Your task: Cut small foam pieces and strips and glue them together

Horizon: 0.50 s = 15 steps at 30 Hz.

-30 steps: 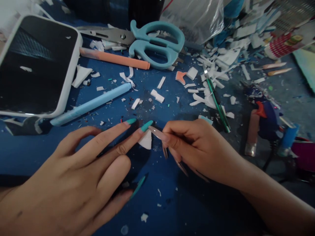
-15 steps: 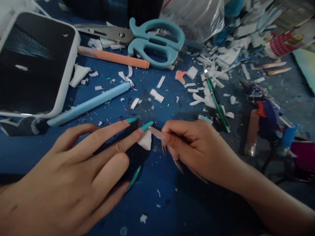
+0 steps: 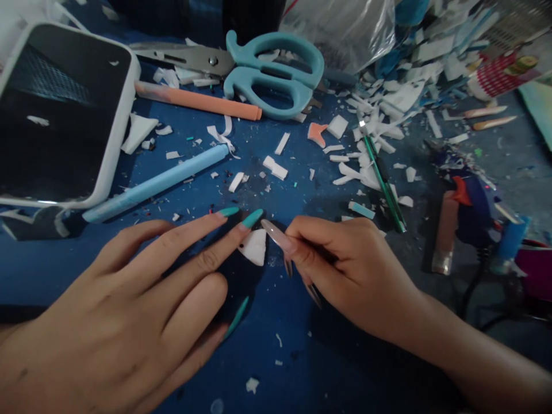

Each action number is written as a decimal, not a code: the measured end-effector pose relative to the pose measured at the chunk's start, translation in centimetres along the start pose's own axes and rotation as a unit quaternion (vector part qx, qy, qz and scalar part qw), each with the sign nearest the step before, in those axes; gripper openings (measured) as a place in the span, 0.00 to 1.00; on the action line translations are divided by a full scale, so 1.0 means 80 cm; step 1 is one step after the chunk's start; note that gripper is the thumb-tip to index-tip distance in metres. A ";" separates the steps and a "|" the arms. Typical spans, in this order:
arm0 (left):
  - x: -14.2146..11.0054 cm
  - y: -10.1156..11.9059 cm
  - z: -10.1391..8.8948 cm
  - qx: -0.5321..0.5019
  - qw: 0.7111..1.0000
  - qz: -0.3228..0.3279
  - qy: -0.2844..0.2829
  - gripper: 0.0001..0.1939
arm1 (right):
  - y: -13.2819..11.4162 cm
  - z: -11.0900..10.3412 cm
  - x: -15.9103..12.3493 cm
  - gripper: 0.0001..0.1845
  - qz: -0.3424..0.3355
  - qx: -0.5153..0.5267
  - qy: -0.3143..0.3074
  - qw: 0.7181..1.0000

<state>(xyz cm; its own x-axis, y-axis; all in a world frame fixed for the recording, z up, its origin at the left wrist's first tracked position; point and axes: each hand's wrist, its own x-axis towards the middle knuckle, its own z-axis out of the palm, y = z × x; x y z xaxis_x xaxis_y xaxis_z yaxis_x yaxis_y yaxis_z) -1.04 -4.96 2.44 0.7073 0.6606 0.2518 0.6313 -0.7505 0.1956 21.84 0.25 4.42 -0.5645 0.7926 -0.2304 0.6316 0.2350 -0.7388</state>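
A small white wedge-shaped piece point(image 3: 253, 247), seemingly foam, lies on the dark blue table surface point(image 3: 276, 305). My left hand point(image 3: 146, 287) is spread palm down with long teal nails, and one outstretched finger touches the piece's upper edge. Just right of it, my right hand point(image 3: 328, 259) is closed in a pinch, its long pale thumbnail pointing at the piece's upper corner. Between thumb and curled forefinger, whatever it may hold is hidden. Nearest to the left fingers lies a light blue marker point(image 3: 159, 184).
Teal-handled scissors point(image 3: 276, 75) and an orange marker point(image 3: 202, 103) lie behind, beside a white-cased phone point(image 3: 52, 115). A green pen-like tool point(image 3: 383, 178) rests among white scraps point(image 3: 401, 98). Farther right are a dark blue corded tool point(image 3: 474, 215) and a brown stick point(image 3: 444, 233).
My right hand has shifted slightly right, opening a gap from the left fingertip. That left finger has drawn back a little, so more of the white piece shows.
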 end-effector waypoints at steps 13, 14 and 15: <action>-0.002 0.001 0.000 0.011 1.000 0.007 0.005 0.11 | -0.004 0.006 -0.007 0.18 -0.025 -0.071 0.031 0.997; -0.003 0.001 0.000 0.013 1.000 0.007 0.001 0.11 | -0.005 0.006 -0.007 0.17 -0.025 -0.076 0.033 0.996; -0.003 0.001 0.000 0.015 1.000 0.009 0.000 0.11 | -0.005 0.007 -0.008 0.17 -0.026 -0.080 0.035 0.996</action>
<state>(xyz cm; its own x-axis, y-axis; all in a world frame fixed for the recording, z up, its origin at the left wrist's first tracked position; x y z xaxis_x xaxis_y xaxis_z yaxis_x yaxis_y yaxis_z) -1.18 -5.22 2.38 0.7189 0.6463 0.2558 0.6270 -0.7618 0.1628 21.62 -0.64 4.53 -0.5637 0.8130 -0.1459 0.6825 0.3590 -0.6366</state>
